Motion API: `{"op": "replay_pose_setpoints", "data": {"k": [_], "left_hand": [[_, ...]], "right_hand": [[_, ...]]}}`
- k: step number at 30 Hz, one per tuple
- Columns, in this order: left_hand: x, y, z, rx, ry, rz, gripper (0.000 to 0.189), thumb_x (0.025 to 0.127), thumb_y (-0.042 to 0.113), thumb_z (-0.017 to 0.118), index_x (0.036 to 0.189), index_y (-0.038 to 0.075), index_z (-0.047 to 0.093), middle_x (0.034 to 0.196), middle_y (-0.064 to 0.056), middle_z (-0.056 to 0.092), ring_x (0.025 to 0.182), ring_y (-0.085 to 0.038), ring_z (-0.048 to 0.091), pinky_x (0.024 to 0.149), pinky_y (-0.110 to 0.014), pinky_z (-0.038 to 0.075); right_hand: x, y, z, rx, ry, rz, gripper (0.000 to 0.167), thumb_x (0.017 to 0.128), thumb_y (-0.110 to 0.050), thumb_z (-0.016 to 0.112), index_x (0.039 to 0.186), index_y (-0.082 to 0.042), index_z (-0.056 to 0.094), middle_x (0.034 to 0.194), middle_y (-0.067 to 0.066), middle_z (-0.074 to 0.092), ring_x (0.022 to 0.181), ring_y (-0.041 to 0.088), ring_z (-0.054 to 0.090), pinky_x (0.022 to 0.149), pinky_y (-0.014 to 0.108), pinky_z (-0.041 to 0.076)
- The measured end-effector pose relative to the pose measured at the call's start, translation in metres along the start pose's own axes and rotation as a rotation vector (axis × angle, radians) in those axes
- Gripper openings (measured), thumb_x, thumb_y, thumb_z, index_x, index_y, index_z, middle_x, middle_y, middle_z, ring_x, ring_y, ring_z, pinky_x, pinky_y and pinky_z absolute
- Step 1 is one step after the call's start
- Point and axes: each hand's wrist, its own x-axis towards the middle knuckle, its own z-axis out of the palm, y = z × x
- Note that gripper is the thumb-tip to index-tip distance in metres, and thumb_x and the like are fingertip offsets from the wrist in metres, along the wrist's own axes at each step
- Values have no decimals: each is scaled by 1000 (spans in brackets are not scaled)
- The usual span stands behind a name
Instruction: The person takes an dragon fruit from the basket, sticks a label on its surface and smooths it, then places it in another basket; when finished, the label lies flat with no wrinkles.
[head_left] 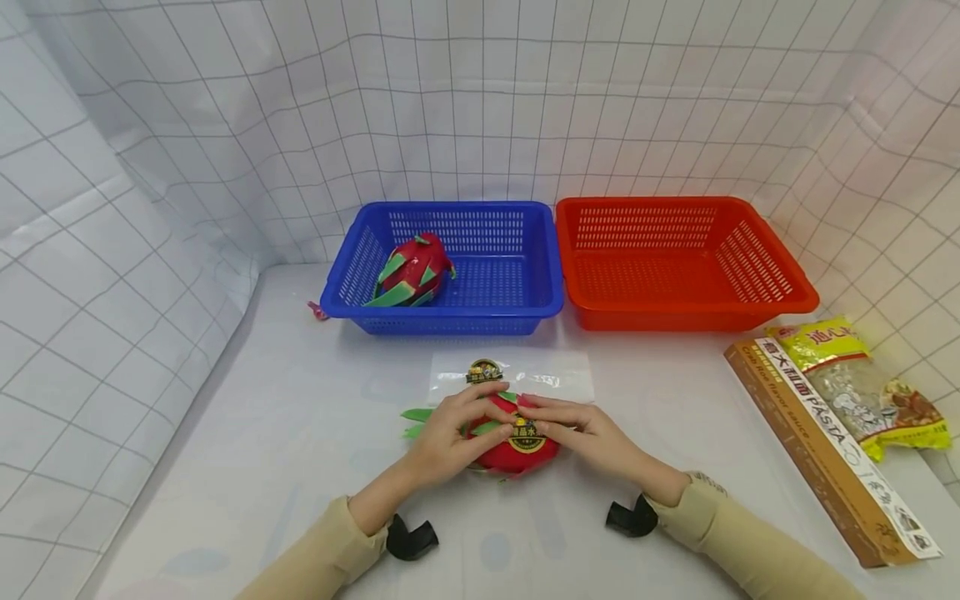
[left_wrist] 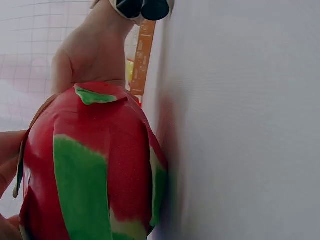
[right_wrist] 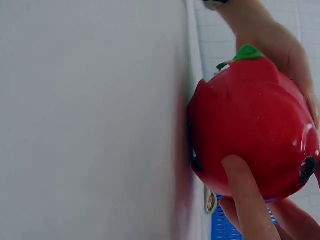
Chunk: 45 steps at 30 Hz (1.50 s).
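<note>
A red dragon fruit [head_left: 498, 458] with green-tipped scales lies on the table, its long green tips toward the left. On its upper face sits a round black-and-gold sticker [head_left: 527, 435]. My left hand [head_left: 457, 429] holds the fruit's left side, fingers over the far side and thumb beside the sticker. From the right, my right hand [head_left: 588, 433] grips it with fingertips at the sticker's edge. In the right wrist view one finger [right_wrist: 245, 200] presses on the smooth red skin. The fruit [left_wrist: 95, 160] fills much of the left wrist view, its underside hidden.
Behind the fruit lies a clear strip [head_left: 555, 375] with another round sticker [head_left: 483, 372]. A blue basket [head_left: 450, 313] holds a second dragon fruit [head_left: 415, 271]; a red basket [head_left: 682, 320] stands beside it. At right lie a pasta box [head_left: 825, 450] and a yellow food packet [head_left: 862, 387].
</note>
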Motion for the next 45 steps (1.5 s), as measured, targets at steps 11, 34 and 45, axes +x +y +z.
{"op": "replay_pose_setpoints", "data": {"k": [11,34,45], "left_hand": [[-2,2,-1,-74,-3,-110,16,90,16,62,102,19,71,133,0,50,126,-21,41,98,-51,33],[-5,1,6,133,29,-48,16,82,26,67,98,25,65,130,4,50,115,-18,48,91,-45,41],[-5,-1,8,156,66,0,31,73,39,79,95,25,62,128,1,51,116,-19,49,92,-41,41]], "right_hand": [[0,5,3,145,124,113,22,87,-14,68,107,-6,71,126,9,59,120,23,52,88,29,47],[-8,-13,22,-205,213,-175,24,82,-3,71,105,-3,72,124,17,58,112,31,57,75,31,54],[-7,-2,23,-267,224,-210,30,81,-14,74,111,-11,71,127,11,58,114,27,57,76,31,53]]}}
